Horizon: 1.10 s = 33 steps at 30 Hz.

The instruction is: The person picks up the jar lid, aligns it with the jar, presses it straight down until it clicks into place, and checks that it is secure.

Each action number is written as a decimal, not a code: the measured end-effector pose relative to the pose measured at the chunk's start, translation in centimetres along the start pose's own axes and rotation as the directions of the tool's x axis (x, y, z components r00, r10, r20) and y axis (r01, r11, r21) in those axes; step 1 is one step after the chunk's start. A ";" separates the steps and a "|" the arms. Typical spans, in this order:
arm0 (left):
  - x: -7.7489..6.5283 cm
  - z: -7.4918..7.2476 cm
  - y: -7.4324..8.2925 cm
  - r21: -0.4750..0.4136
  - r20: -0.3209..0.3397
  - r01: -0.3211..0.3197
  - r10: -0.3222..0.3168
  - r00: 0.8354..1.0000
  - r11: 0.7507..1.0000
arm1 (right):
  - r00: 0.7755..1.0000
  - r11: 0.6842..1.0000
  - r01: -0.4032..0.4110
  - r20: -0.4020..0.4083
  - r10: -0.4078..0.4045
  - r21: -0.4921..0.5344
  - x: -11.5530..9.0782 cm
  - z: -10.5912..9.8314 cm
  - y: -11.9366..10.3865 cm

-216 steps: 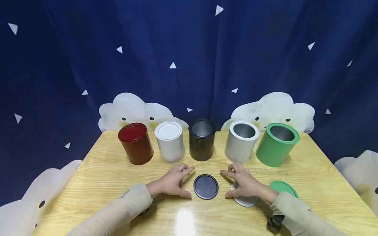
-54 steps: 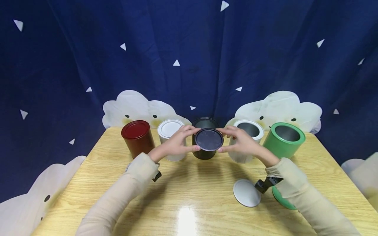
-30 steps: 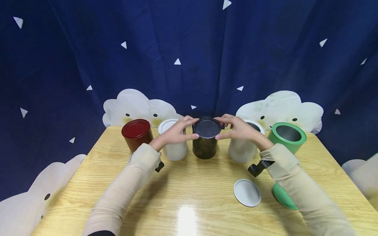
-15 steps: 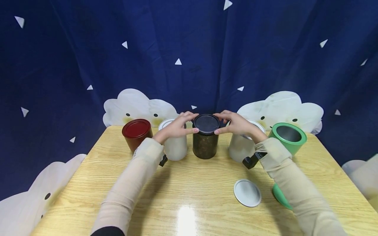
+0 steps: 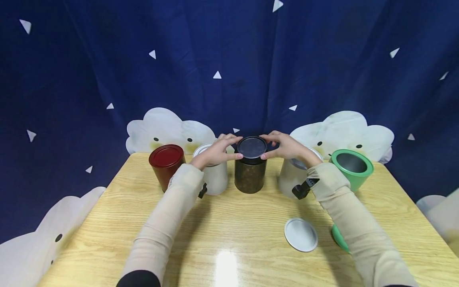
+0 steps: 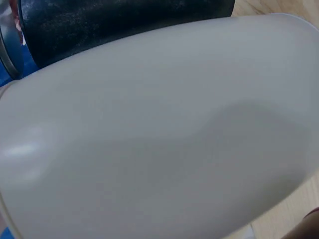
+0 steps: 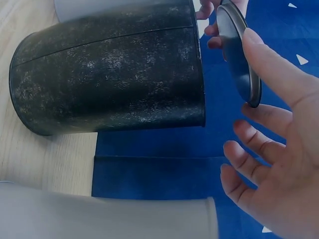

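Observation:
Both hands hold a round black lid (image 5: 252, 147) by its edge, level above the black can (image 5: 250, 177). The left hand (image 5: 219, 151) pinches its left side between thumb and fingers; the right hand (image 5: 287, 148) pinches the opposite side. In the right wrist view, a gap separates the lid (image 7: 235, 55) from the mouth of the can (image 7: 114, 69). There the right hand (image 7: 286, 134) has thumb and index finger on the rim, its other fingers loosely bent. The left wrist view is mostly filled by a white can (image 6: 159, 129), and the left hand's grip is hidden there.
Left of the black can stand a lidded white can (image 5: 216, 179) and a lidded dark red can (image 5: 166, 157). To its right are another white can (image 5: 291, 179) and an uncovered green can (image 5: 353, 171). A white lid (image 5: 301, 235) and a green lid (image 5: 338, 239) lie on the wooden table (image 5: 229, 223).
Earlier the black lid lay on the table between both hands. They took hold of it, lifted it and carried it back over the black can; over the last second it has moved slightly farther back.

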<state>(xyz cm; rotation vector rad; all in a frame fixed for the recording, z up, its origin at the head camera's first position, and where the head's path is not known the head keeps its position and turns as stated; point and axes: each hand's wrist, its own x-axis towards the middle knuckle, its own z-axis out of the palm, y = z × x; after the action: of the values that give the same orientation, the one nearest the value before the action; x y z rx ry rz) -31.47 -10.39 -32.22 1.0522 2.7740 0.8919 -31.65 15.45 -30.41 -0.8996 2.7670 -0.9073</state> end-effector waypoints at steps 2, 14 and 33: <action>0.1 0.0 -0.1 0.015 0.002 0.008 -0.008 1.000 1.000 | 1.000 1.000 0.002 0.004 -0.002 0.018 0.0 0.0 0.0; 0.7 0.1 -0.9 0.071 0.024 0.012 -0.013 1.000 0.997 | 1.000 1.000 0.012 0.015 -0.012 0.011 0.6 0.7 0.5; 0.7 0.6 -0.1 0.099 0.048 0.044 -0.049 0.998 0.994 | 0.998 0.997 -0.020 0.056 0.024 -0.073 0.1 1.1 0.9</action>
<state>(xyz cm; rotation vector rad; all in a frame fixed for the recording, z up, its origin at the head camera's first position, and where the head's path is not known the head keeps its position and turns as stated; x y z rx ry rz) -31.94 -9.77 -32.65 1.0039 2.8135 0.7200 -31.91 15.46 -31.79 -0.8888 2.7720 -0.7703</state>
